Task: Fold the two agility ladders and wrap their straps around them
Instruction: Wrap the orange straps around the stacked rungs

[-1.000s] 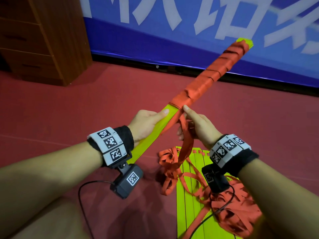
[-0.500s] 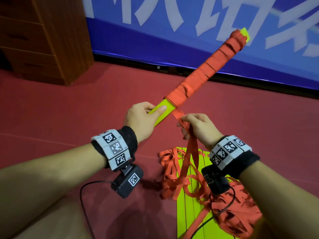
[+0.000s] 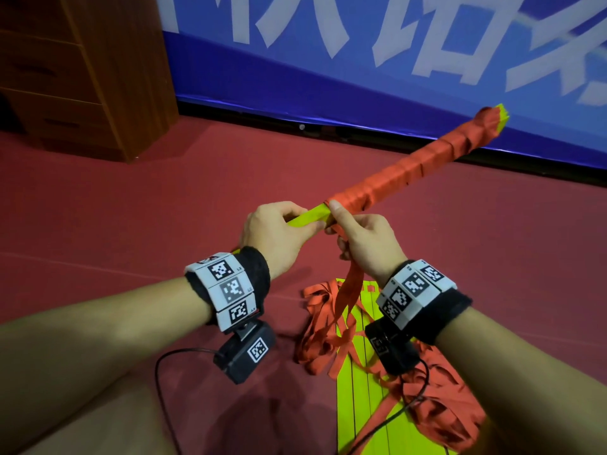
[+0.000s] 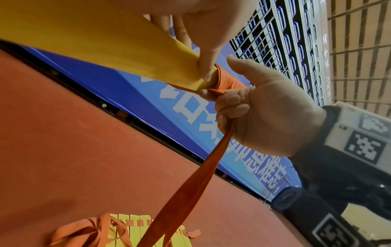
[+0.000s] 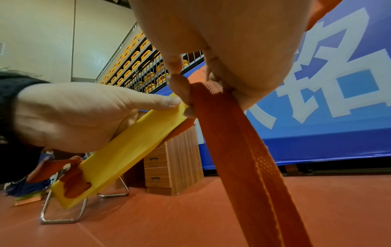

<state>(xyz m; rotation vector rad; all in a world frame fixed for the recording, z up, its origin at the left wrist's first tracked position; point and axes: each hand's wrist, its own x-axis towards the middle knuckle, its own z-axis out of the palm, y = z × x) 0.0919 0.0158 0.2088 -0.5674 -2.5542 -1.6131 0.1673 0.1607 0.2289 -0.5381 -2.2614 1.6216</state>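
I hold one folded ladder (image 3: 414,172) in the air, a bundle of yellow-green rungs, most of it wound in orange strap. My left hand (image 3: 279,231) grips its bare yellow end (image 3: 310,216) (image 4: 105,50) (image 5: 131,145). My right hand (image 3: 361,238) (image 4: 253,113) holds the orange strap (image 3: 349,290) (image 4: 190,192) (image 5: 249,158) taut just below the wrap's edge, thumb against the bundle. The strap runs down to the floor. The second ladder (image 3: 361,405) (image 4: 135,234) lies flat on the floor below, yellow-green rungs side by side among loose orange straps (image 3: 322,339).
Red floor (image 3: 164,208) all round. A blue banner (image 3: 361,77) runs along the back. A wooden drawer cabinet (image 3: 82,77) (image 5: 169,158) stands at the left. A metal-framed chair leg (image 5: 63,217) shows in the right wrist view. Camera cables (image 3: 161,372) hang from my wrists.
The wrapped bundle tipped from steeply upward to lower and further right. Less bare yellow shows as the wrap reached my left hand. My right hand came up against the bundle.
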